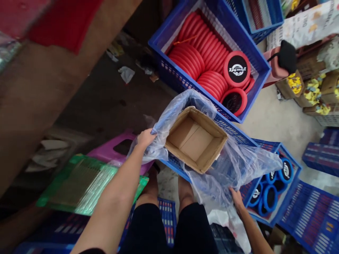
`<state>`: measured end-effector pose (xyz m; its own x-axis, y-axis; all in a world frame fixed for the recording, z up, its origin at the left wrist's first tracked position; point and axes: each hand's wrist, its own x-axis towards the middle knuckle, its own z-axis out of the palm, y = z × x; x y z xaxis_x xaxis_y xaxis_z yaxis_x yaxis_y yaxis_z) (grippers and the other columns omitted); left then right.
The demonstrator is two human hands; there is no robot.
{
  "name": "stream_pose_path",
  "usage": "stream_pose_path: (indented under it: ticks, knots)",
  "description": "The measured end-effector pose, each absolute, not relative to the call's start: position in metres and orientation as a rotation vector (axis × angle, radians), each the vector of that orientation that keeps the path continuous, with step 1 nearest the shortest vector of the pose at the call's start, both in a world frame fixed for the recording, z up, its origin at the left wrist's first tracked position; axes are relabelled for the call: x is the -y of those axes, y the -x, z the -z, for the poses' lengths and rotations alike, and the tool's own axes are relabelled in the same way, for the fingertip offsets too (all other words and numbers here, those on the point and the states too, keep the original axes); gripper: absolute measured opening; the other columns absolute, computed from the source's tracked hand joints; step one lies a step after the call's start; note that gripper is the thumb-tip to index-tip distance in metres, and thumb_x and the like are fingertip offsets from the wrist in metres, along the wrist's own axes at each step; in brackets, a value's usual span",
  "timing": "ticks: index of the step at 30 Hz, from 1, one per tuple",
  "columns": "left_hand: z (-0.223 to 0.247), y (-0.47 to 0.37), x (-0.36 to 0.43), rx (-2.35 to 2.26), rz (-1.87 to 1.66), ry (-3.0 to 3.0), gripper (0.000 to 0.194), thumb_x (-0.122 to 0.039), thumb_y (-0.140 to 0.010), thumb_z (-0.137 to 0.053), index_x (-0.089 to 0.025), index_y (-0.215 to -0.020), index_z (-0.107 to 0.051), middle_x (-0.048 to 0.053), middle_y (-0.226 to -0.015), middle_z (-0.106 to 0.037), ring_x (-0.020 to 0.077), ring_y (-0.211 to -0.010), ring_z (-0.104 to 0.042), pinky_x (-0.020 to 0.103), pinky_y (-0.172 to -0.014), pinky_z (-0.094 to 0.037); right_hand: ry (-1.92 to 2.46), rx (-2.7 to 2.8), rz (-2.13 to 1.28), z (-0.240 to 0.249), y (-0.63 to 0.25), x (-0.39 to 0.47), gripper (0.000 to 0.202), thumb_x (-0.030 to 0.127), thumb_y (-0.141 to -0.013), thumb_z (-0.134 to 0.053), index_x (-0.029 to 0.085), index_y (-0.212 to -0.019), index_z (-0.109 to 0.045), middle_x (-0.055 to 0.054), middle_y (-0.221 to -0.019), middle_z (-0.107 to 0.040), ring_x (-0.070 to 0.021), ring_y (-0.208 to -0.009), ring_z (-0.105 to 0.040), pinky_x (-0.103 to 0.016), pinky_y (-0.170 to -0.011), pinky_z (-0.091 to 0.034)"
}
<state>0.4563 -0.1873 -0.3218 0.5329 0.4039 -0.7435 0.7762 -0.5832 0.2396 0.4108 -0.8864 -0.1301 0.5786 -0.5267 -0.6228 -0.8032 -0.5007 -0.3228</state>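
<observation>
My left hand (145, 137) is clenched on the bunched edge of a clear plastic bag (233, 165), fingers curled over the film at its upper left corner. My right hand (236, 199) grips the same bag lower down on the right, fingers closed into the crinkled sheet. The film is thin, bluish and wrinkled, and it drapes loosely between my hands.

Sitting in the bag's open mouth is a cardboard box (196, 138), brown, square, flaps up, nothing showing inside but its bare folded bottom. Box and bag rest on the rim of a blue plastic crate (233, 131) with slotted lattice walls, just in front of my knees.

Beyond it, a second blue crate (169, 67) holds rows of red discs (201, 49) standing on edge, smooth round rims packed tight; one disc (236, 69) faces up with a black centre and white logo. To my right, another crate (291, 190) holds blue-rimmed discs (270, 197) of the same shape.

The floor (275, 123) is pale, dusty concrete with paper scraps on the darker stretch to the left. A purple stool (111, 150) and a green plastic-wrapped pack (79, 183) sit beside my left arm, under a brown wooden tabletop (47, 77). Small cartons of yellow items (295, 83) stand at the far right.
</observation>
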Motion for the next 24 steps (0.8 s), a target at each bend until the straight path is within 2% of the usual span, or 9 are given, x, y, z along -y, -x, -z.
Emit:
stream_pose_path:
  ticks: [4, 10, 14, 18, 21, 24]
  knots:
    - [0.282, -0.468, 0.192, -0.862, 0.85, -2.378, 0.042, -0.054, -0.106, -0.058, -0.027, -0.128, -0.079, 0.015, -0.124, -0.082, 0.0347, -0.115, -0.076, 0.037, -0.091, -0.054, 2.344, -1.091, -0.446, 0.144, -0.41, 0.903, 0.052, 0.062, -0.056, -0.074, 0.02, -0.085, -0.077, -0.017, -0.099, -0.082, -0.0484, -0.12, -0.072, -0.051, -0.111, -0.053]
    - [0.214, -0.464, 0.202, -0.745, 0.761, -2.567, 0.034, -0.046, -0.108, -0.056, -0.023, -0.119, -0.078, 0.012, -0.146, -0.071, 0.0261, -0.123, -0.074, 0.028, -0.091, -0.054, 2.293, -1.066, -0.41, 0.115, -0.377, 0.916, 0.045, 0.063, -0.056, -0.073, 0.024, -0.076, -0.08, -0.016, -0.092, -0.082, -0.0528, -0.113, -0.075, -0.059, -0.107, -0.055]
    - [0.17, -0.452, 0.213, -0.722, 0.794, -2.594, 0.03, -0.043, -0.107, -0.055, -0.026, -0.117, -0.078, 0.009, -0.135, -0.078, 0.0284, -0.122, -0.076, 0.029, -0.089, -0.054, 2.209, -1.141, -0.321, 0.086, -0.338, 0.934, 0.04, 0.064, -0.053, -0.075, 0.028, -0.069, -0.08, -0.017, -0.089, -0.082, -0.0569, -0.115, -0.076, -0.063, -0.105, -0.056]
    - [0.12, -0.447, 0.224, -0.758, 0.855, -2.567, 0.04, -0.05, -0.106, -0.053, -0.029, -0.127, -0.079, 0.01, -0.123, -0.085, 0.0346, -0.112, -0.079, 0.033, -0.081, -0.051, 2.179, -1.224, -0.27, 0.044, -0.291, 0.957, 0.039, 0.068, -0.05, -0.076, 0.032, -0.065, -0.079, -0.018, -0.086, -0.082, -0.0589, -0.113, -0.077, -0.065, -0.104, -0.055]
    - [0.071, -0.449, 0.24, -0.675, 0.789, -2.615, 0.039, -0.051, -0.104, -0.054, -0.03, -0.123, -0.081, 0.01, -0.117, -0.085, 0.0351, -0.108, -0.08, 0.033, -0.076, -0.047, 2.14, -1.28, -0.252, -0.004, -0.25, 0.971, 0.033, 0.066, -0.05, -0.077, 0.036, -0.065, -0.079, -0.017, -0.087, -0.082, -0.0579, -0.113, -0.077, -0.063, -0.104, -0.054]
    - [0.019, -0.452, 0.267, -0.559, 0.7, -2.64, 0.032, -0.049, -0.103, -0.057, -0.03, -0.113, -0.081, 0.008, -0.11, -0.085, 0.0326, -0.106, -0.08, 0.031, -0.072, -0.043, 2.137, -1.369, -0.127, -0.058, -0.203, 0.978, 0.025, 0.066, -0.048, -0.076, 0.043, -0.056, -0.071, -0.017, -0.077, -0.077, -0.0589, -0.101, -0.078, -0.066, -0.085, -0.055]
